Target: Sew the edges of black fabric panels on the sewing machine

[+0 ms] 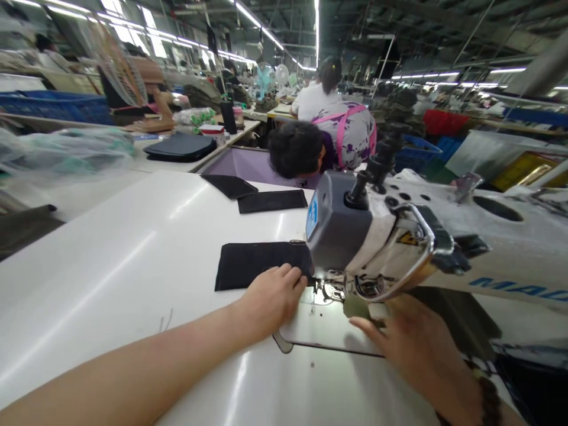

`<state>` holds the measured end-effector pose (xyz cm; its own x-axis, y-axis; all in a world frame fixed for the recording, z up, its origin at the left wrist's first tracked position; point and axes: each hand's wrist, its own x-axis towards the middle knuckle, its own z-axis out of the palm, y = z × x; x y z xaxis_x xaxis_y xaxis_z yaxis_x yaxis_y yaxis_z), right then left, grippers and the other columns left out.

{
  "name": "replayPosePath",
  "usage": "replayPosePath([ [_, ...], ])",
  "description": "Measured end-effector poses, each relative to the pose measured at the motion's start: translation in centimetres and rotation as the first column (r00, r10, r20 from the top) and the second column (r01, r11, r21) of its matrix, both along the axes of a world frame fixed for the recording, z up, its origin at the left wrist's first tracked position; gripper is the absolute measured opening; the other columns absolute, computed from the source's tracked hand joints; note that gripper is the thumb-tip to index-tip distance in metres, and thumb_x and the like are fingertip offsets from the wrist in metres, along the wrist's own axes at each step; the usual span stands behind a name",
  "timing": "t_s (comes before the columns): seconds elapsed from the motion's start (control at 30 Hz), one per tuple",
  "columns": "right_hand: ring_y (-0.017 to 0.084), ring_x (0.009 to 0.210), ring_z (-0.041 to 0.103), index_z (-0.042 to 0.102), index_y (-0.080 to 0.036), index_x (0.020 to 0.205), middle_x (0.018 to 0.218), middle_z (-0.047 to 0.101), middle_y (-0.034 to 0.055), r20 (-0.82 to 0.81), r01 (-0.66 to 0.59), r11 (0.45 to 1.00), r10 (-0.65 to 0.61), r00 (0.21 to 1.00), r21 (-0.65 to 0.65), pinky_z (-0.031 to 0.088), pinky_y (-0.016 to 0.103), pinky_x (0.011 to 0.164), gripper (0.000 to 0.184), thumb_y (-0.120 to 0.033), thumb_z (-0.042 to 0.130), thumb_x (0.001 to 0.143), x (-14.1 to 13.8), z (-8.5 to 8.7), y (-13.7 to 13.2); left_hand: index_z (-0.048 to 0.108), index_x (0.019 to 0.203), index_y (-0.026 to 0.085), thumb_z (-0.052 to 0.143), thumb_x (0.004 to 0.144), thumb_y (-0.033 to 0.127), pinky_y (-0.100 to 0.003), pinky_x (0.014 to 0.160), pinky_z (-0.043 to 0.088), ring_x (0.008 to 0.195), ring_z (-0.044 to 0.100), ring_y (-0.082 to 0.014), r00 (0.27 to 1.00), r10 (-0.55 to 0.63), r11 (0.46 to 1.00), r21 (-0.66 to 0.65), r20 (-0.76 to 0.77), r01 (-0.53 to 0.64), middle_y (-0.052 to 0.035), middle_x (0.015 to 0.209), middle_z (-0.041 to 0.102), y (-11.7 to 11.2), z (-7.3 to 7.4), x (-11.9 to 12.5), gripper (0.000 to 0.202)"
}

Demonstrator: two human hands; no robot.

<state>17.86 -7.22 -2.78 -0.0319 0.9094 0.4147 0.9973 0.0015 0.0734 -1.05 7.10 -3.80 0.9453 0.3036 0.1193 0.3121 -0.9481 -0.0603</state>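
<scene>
Pressing flat, fingers together, on the black fabric piece (261, 265) near the surface's right edge, the left hand (271, 296) risked the needle beside it, while the right hand (410, 340) pinched an olive scrap (356, 306).

Strip-lit factory hall (316, 26), long worktables (133, 248)

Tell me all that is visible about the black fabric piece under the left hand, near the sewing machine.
The black fabric piece is a dark, matte, roughly rectangular cloth lying flat on the white table. Its right end runs under the head of the sewing machine, toward the needle area. The left hand rests palm down on its lower right edge. Its left end lies free and uncovered. Any stitching is too dark to see.
</scene>
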Motion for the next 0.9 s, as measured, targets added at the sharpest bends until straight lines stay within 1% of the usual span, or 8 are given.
replayPosePath([
  [0.1,0.018,0.054,0.056,0.048,-0.02,0.063,0.059,0.058,0.0012,-0.049,0.139,0.949,-0.159,0.986,-0.284,0.034,0.026,0.05,0.015,-0.021,0.061,0.07,1.8,0.9,-0.3,0.049,0.108,0.006,0.037,0.082,0.004,-0.037,0.084,0.043,0.098,0.051,-0.0235,0.991,0.124,0.992,-0.01,0.048,-0.124,-0.0161,0.105,0.054,1.0,0.1,-0.3,0.029],
  [0.17,0.015,0.052,0.055,0.048,-0.019,0.057,0.056,0.058,-0.0005,-0.103,0.132,0.883,-0.198,0.975,-0.451,0.031,0.025,0.05,0.017,-0.013,0.057,0.07,2.3,1.6,-0.2,0.045,0.115,0.004,0.034,0.083,0.006,-0.041,0.09,0.038,0.109,0.046,-0.0244,0.983,0.156,0.988,-0.002,0.092,-0.156,-0.0185,0.116,0.048,1.5,0.5,-0.6,0.033],
  [0.23,0.014,0.053,0.055,0.048,-0.018,0.053,0.054,0.058,0.0,-0.153,0.097,0.849,-0.204,0.967,-0.519,0.029,0.024,0.05,0.021,-0.01,0.05,0.072,2.3,2.2,0.0,0.043,0.117,0.005,0.037,0.084,0.011,-0.041,0.091,0.038,0.112,0.043,-0.0255,0.985,0.152,0.988,0.005,0.083,-0.153,-0.0185,0.122,0.045,1.4,1.4,-0.9,0.034],
  [0.33,0.012,0.052,0.053,0.05,-0.017,0.052,0.052,0.057,-0.0004,-0.183,0.074,0.842,-0.201,0.962,-0.534,0.028,0.024,0.05,0.02,-0.008,0.049,0.07,2.2,2.9,0.0,0.049,0.114,0.007,0.047,0.083,0.017,-0.038,0.084,0.045,0.104,0.05,-0.0264,0.995,0.097,0.995,0.003,-0.035,-0.097,-0.0167,0.12,0.048,0.3,3.0,-1.6,0.033],
  [0.43,0.012,0.056,0.053,0.053,-0.018,0.06,0.059,0.058,-0.0009,-0.191,0.087,0.857,-0.211,0.959,-0.509,0.029,0.023,0.051,0.012,-0.017,0.054,0.072,2.0,3.2,-0.3,0.051,0.115,0.01,0.049,0.082,0.014,-0.039,0.084,0.046,0.103,0.051,-0.026,0.996,-0.004,1.0,0.009,-0.086,0.005,-0.0146,0.122,0.048,-1.4,3.8,-2.6,0.034],
  [0.57,0.015,0.068,0.055,0.055,-0.016,0.069,0.072,0.06,0.0032,-0.177,0.124,0.895,-0.218,0.96,-0.428,0.033,0.024,0.059,0.008,-0.02,0.054,0.076,1.5,2.8,-0.7,0.053,0.114,0.012,0.049,0.081,0.013,-0.038,0.084,0.047,0.101,0.053,-0.0249,0.995,-0.079,0.997,-0.01,-0.06,0.079,-0.012,0.121,0.049,-3.7,3.5,-3.6,0.033],
  [0.7,0.017,0.071,0.056,0.056,-0.016,0.063,0.072,0.061,0.0058,-0.208,0.096,0.893,-0.205,0.956,-0.44,0.033,0.026,0.064,0.022,-0.016,0.045,0.082,1.7,2.5,-0.7,0.054,0.113,0.013,0.045,0.083,0.012,-0.038,0.085,0.048,0.101,0.054,-0.0237,0.993,-0.113,0.993,-0.041,-0.037,0.112,-0.0107,0.12,0.05,-5.5,3.1,-4.5,0.031],
  [0.9,0.014,0.062,0.055,0.056,-0.016,0.06,0.065,0.062,0.0043,-0.374,0.018,0.883,-0.217,0.902,-0.469,0.033,0.024,0.057,0.028,-0.019,0.04,0.084,3.5,2.5,-0.6,0.051,0.117,0.013,0.044,0.083,0.011,-0.037,0.087,0.047,0.102,0.053,-0.0234,0.992,-0.104,0.99,-0.106,-0.07,0.096,-0.0104,0.121,0.049,-6.8,3.4,-5.8,0.034],
])
